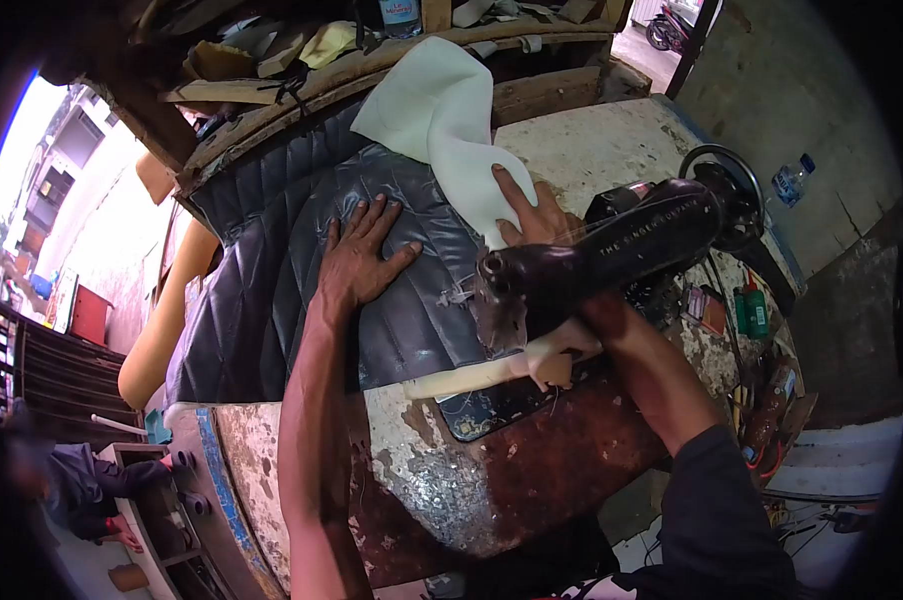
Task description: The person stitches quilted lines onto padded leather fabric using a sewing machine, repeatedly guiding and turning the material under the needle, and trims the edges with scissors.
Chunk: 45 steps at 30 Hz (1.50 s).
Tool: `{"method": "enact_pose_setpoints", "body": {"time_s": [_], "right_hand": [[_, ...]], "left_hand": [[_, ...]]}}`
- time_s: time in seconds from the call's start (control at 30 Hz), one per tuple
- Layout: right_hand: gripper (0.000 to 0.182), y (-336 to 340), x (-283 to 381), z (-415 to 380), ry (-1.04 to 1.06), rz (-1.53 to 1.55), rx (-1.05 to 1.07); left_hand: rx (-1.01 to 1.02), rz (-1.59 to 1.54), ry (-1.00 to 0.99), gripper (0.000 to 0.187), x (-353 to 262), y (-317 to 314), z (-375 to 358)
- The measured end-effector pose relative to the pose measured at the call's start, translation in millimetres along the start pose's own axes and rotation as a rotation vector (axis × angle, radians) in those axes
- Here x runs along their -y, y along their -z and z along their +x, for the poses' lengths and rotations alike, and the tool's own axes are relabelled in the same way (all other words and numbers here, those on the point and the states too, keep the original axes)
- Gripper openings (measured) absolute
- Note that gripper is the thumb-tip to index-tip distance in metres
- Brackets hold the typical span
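My left hand lies flat, fingers spread, on black quilted upholstery that covers the left of the worktable. My right hand reaches behind the arm of a black sewing machine. Its visible fingers are apart and rest on the lower end of a white foam sheet; part of the hand is hidden by the machine. This foam bends over the upholstery's upper right edge. A cream foam strip comes out below the machine head, along the upholstery's near edge.
Wood pieces and scraps fill a rack behind the table. Right of the machine are a green bottle and small boxes. A dark flat panel lies under the strip. Another person sits at lower left.
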State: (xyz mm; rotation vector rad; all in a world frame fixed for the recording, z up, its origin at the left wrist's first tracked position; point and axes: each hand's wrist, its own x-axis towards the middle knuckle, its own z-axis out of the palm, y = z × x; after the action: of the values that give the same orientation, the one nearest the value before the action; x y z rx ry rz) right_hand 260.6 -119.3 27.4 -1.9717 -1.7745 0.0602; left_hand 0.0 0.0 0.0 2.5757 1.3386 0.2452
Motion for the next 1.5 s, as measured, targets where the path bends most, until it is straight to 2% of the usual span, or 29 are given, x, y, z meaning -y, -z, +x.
{"method": "enact_pose_setpoints", "body": {"time_s": [0.17,0.3,0.47,0.57,0.7,0.77,0.83,0.9,0.93,0.97,1.0,1.03,1.1,1.17,1.2,1.33,1.4,1.43,1.47,1.5], "right_hand": [[0.076,-2,3,13,0.066,-0.114,-0.04],[0.074,-12,-1,19,0.122,-0.146,-0.072],[0.075,-27,-12,32,0.302,-0.145,-0.255],[0.071,-22,-7,34,0.232,-0.159,-0.182],[0.073,0,6,22,0.124,-0.046,-0.105],[0.074,9,-1,4,0.212,-0.008,-0.163],[0.076,10,-8,-24,0.37,0.069,-0.237],[0.069,41,12,-62,0.304,0.23,-0.164],[0.062,51,20,-79,0.272,0.299,-0.152],[0.048,52,23,-99,0.223,0.198,-0.194],[0.035,53,27,-123,0.168,0.099,-0.232],[0.028,60,39,-144,0.178,0.153,-0.219],[0.021,61,54,-164,0.194,0.209,-0.219],[0.018,51,54,-169,0.15,0.223,-0.187],[0.016,55,53,-164,0.112,0.098,-0.177],[0.015,42,27,-149,0.131,-0.013,-0.258],[0.015,45,23,-140,0.168,0.024,-0.274],[0.014,47,20,-135,0.208,0.047,-0.285],[0.014,45,15,-129,0.216,0.06,-0.284],[0.014,39,9,-122,0.144,-0.049,-0.248]], "left_hand": [[-0.025,0.025,-0.01,0.083,9,0,13],[-0.023,0.006,-0.001,0.087,15,1,19],[-0.023,-0.012,0.008,0.086,20,6,26],[-0.031,-0.019,0.003,0.084,22,7,27],[-0.054,0.018,0.046,0.073,27,17,14],[-0.105,0.118,0.042,0.067,49,37,2],[-0.331,0.302,0.053,0.069,86,52,-12],[-0.393,0.567,0.253,0.076,96,77,-41],[-0.43,0.498,0.389,0.079,101,86,-54],[-0.47,0.424,0.518,0.083,105,95,-64],[-0.383,0.429,0.655,0.095,104,107,-75],[-0.26,0.301,0.731,0.096,117,113,-80],[-0.124,0.114,0.607,0.086,142,110,-95],[-0.167,0.131,0.589,0.079,124,118,-115],[-0.199,0.143,0.575,0.072,109,122,-127],[-0.509,0.234,0.438,0.045,37,148,-223],[-0.667,-0.083,0.365,0.042,25,160,-284],[-0.642,-0.201,0.431,0.037,14,168,-317],[-0.516,-0.192,0.628,0.034,-9,180,-350],[-0.595,-0.004,0.603,0.035,-1,155,-389]]}}
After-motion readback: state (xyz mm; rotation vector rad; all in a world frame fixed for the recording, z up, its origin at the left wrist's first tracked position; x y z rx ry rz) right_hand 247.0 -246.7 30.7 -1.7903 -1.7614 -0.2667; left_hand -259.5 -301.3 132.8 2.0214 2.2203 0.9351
